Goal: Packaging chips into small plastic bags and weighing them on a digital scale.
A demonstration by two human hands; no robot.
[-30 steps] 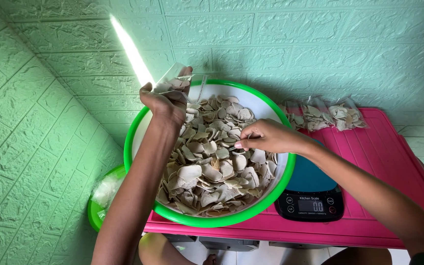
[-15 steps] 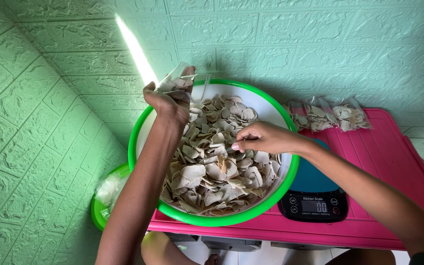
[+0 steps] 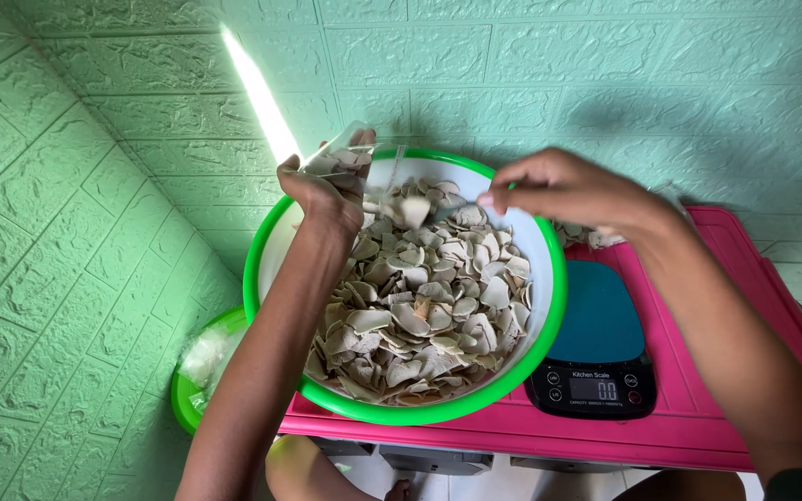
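Note:
A big white basin with a green rim (image 3: 276, 241) stands on a pink table (image 3: 698, 436), full of pale, thin chips (image 3: 420, 315). My left hand (image 3: 322, 190) is over the basin's far left edge and grips a small clear plastic bag (image 3: 350, 153) with a few chips in it. My right hand (image 3: 568, 190) hovers above the basin's far right side, fingers pinched together; one chip (image 3: 415, 211) is in the air between the two hands, near the bag's mouth. Whether the right fingers still hold chips I cannot tell.
A digital kitchen scale (image 3: 596, 353) with a teal plate and black front sits on the table right of the basin. Filled clear bags (image 3: 577, 234) lie behind my right arm. A smaller green basin (image 3: 192, 390) with plastic in it sits low at left. Green embossed walls close in.
My right hand has risen from the chips in the basin and moved up towards the bag. The left hand still holds the bag in the same place.

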